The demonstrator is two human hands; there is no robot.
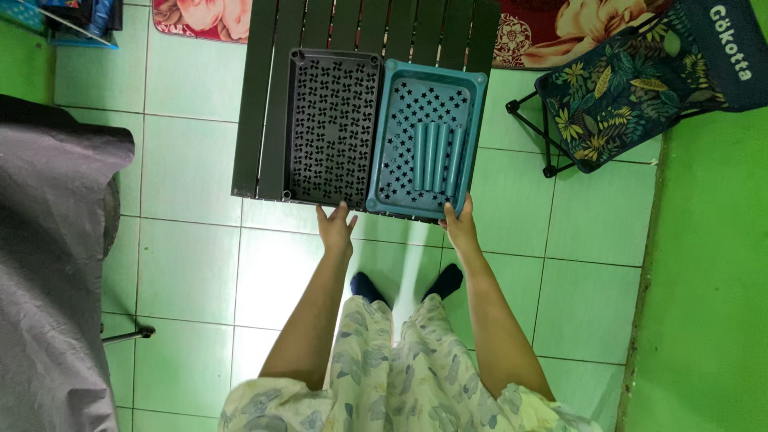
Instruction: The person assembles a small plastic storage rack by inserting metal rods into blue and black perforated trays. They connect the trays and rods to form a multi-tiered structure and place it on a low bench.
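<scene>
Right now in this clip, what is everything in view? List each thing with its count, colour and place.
dark slatted table: one, near-black, top centre on the floor.
black perforated plastic tray: one, on the table, left side.
teal perforated plastic tray: one, on the table, beside the black tray.
teal plastic tubes: about four, side by side inside the teal tray.
floral folding chair: one, dark with leaf print, upper right.
grey cloth cover: one, left edge.
patterned rugs: red and pink, along the top.
tiled floor: pale green.
dark socks: two, on the feet.
left hand: at the black tray's near edge.
right hand: grip on the teal tray's near edge.
</scene>
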